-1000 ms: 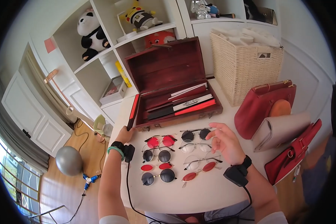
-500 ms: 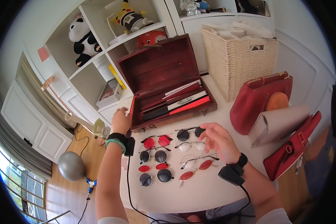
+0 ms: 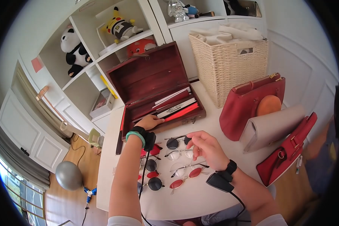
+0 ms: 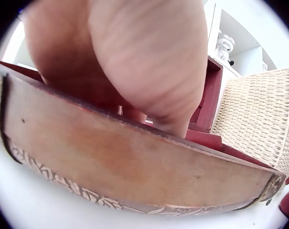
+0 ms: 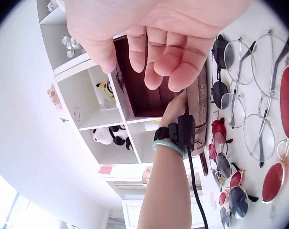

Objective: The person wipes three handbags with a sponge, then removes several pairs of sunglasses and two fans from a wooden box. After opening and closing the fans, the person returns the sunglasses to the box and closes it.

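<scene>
My left hand (image 3: 150,122) reaches over the front wall of an open dark-red wooden case (image 3: 150,75). Its fingertips are inside, among slim flat pieces: a white strip with black markings (image 3: 176,108) and a red strip (image 3: 182,112). In the left wrist view the thumb and fingers dip behind the case's front (image 4: 111,152), and their tips are hidden; I cannot tell whether they pinch something. My right hand (image 3: 210,151) hovers over the glasses with nothing in it, fingers loosely bent. Below it are clear round glasses (image 3: 179,169) and red-lensed sunglasses (image 3: 195,173).
Several more sunglasses lie in two columns, some behind my left forearm. A narrow dark piece (image 3: 119,146) stands against the case's left side. At the right are a red handbag (image 3: 233,116), a beige bag (image 3: 269,130) and a smaller red bag (image 3: 277,164). A wicker basket (image 3: 229,71) stands behind.
My left hand has moved from the dark piece at the case's left side, up and right into the case. The right hand stays over the glasses. The head view has shifted.
</scene>
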Action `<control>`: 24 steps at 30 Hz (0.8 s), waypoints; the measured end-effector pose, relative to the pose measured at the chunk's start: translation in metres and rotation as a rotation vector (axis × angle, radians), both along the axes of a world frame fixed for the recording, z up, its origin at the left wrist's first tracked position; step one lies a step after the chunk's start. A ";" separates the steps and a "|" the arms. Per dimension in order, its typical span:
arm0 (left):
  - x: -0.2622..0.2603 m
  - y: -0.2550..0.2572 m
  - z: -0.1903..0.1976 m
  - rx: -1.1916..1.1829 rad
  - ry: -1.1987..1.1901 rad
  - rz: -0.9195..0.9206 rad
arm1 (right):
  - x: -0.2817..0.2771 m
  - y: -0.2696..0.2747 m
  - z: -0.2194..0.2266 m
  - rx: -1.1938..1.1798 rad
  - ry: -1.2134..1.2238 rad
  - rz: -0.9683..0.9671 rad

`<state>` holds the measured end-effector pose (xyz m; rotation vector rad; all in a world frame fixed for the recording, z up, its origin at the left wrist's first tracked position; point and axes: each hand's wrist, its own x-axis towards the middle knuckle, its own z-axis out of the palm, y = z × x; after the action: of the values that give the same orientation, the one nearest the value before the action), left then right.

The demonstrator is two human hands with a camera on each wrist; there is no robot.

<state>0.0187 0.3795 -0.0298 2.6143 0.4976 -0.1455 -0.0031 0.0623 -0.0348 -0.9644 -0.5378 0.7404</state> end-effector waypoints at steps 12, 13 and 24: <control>0.006 0.003 -0.012 -0.118 -0.151 -0.104 | -0.001 0.001 -0.002 0.020 -0.007 0.022; 0.002 -0.004 -0.010 -0.144 -0.187 -0.099 | -0.001 0.002 -0.002 0.016 -0.008 0.020; -0.029 -0.024 0.066 -0.180 -0.899 -0.060 | -0.003 0.004 -0.005 -0.003 -0.096 -0.029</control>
<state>-0.0100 0.3551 0.0362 2.2105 0.0716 0.8801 -0.0061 0.0668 -0.0394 -1.0122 -0.6055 0.6711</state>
